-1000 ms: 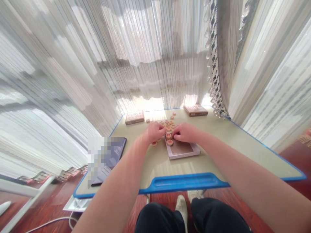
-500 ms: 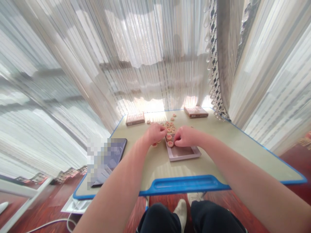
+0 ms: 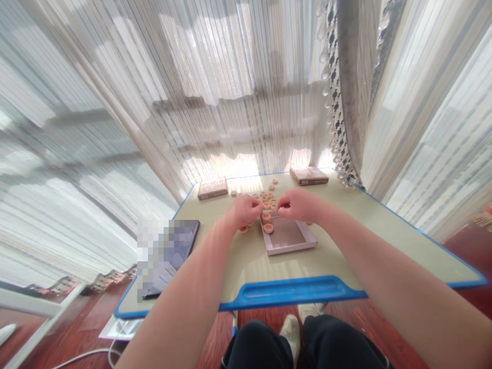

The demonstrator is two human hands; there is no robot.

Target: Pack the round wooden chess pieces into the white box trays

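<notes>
A shallow open box (image 3: 290, 251) with a pale rim lies in front of me. Two round Chinese chess pieces with red characters rest along its left side, the nearer piece (image 3: 268, 228) below the farther piece (image 3: 266, 217). Just left of the box, my left hand (image 3: 245, 210) has its fingers pinched together beside loose pieces; what they hold, if anything, is hidden. Over the box's far edge, my right hand (image 3: 299, 205) is closed with curled fingers, and its contents cannot be made out. More loose chess pieces (image 3: 266, 205) lie between and beyond both hands.
Two flat boxes stand at the table's far edge, a left box (image 3: 212, 188) and a right box (image 3: 309, 175). A dark tablet (image 3: 184, 251) lies at the left. The table has a blue edge with a tray groove (image 3: 292, 288). Curtains (image 3: 238, 118) hang behind.
My right hand has moved up and away from inside the box to its far edge, exposing the box floor. My left hand has barely moved. The two pieces in the box stay in place.
</notes>
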